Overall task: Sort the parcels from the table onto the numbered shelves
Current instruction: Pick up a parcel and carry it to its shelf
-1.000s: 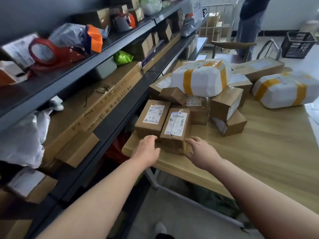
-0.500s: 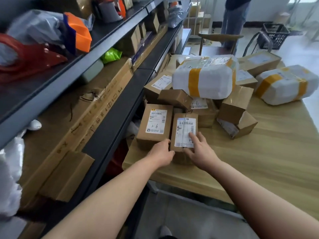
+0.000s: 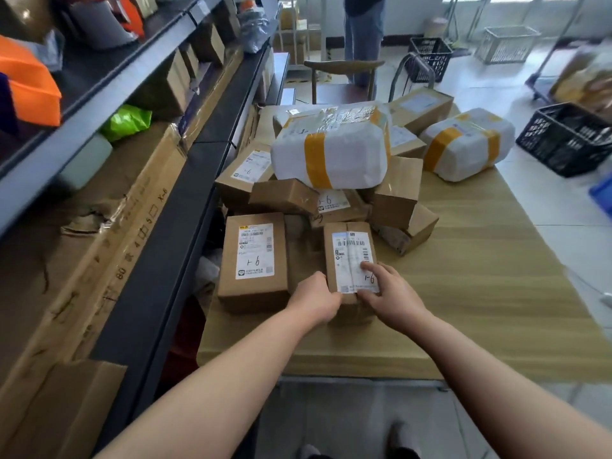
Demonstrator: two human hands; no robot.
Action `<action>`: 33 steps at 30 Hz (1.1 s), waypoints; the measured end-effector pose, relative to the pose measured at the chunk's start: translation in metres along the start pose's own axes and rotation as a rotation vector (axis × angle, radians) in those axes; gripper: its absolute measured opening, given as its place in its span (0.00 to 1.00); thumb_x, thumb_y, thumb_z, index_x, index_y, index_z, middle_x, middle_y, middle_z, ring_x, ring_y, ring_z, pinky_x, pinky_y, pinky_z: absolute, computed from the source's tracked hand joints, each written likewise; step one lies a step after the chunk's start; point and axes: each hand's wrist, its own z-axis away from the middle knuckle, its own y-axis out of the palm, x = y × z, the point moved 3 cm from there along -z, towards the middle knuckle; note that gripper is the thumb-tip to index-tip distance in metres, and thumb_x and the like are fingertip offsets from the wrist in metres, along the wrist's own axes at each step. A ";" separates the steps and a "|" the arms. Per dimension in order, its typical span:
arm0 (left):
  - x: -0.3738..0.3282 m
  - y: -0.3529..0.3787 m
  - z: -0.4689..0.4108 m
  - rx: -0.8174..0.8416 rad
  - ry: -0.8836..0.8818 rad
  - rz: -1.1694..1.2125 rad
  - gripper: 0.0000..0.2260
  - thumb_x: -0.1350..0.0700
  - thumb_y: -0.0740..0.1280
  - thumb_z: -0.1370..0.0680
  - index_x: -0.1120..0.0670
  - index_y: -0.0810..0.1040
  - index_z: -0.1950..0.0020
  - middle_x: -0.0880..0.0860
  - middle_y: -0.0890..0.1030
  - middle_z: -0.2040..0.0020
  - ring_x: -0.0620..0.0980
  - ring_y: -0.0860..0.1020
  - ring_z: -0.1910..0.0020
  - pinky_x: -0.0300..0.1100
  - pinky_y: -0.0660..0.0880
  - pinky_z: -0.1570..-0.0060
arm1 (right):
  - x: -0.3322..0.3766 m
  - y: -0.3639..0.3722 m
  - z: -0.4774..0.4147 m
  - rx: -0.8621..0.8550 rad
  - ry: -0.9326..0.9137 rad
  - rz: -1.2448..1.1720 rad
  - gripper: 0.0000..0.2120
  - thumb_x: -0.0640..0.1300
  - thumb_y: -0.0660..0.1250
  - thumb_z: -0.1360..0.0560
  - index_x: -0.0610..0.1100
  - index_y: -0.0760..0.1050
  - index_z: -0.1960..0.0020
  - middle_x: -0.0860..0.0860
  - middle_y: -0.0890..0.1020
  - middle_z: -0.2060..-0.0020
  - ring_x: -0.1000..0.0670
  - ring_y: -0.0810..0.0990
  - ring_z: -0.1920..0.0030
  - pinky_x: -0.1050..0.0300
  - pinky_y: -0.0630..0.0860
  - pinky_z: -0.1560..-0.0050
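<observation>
Gripping the labelled parcel with left hand and right hand closed round its near end, ready to lift toward the shelves.

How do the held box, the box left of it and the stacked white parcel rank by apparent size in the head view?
1. White parcel, largest.
2. Left box.
3. Held box, smallest, gripped by both hands.
The boxes sit about equally near, so this order seems sound.
</observation>
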 end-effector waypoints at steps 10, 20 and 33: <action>-0.039 0.019 -0.012 -0.047 -0.019 -0.123 0.46 0.39 0.73 0.31 0.46 0.49 0.21 0.54 0.56 0.24 0.58 0.63 0.27 0.57 0.66 0.32 | -0.014 -0.057 -0.038 -0.161 -0.164 -0.056 0.18 0.45 0.66 0.23 0.48 0.74 0.34 0.51 0.72 0.33 0.50 0.71 0.34 0.56 0.68 0.36; -0.088 0.029 -0.028 -0.325 -0.086 -0.338 0.43 0.37 0.68 0.27 0.52 0.51 0.21 0.55 0.45 0.20 0.58 0.48 0.22 0.53 0.53 0.25 | -0.052 -0.116 -0.097 -0.164 -0.104 -0.115 0.28 0.45 0.67 0.24 0.47 0.63 0.26 0.48 0.66 0.29 0.46 0.66 0.30 0.48 0.66 0.30; -0.177 0.055 -0.081 -0.479 -0.130 0.349 0.33 0.49 0.75 0.28 0.57 0.63 0.29 0.56 0.71 0.31 0.55 0.70 0.32 0.45 0.68 0.36 | -0.103 -0.149 -0.114 -0.032 -0.154 -0.049 0.27 0.46 0.66 0.23 0.50 0.63 0.26 0.51 0.66 0.28 0.48 0.68 0.31 0.51 0.67 0.33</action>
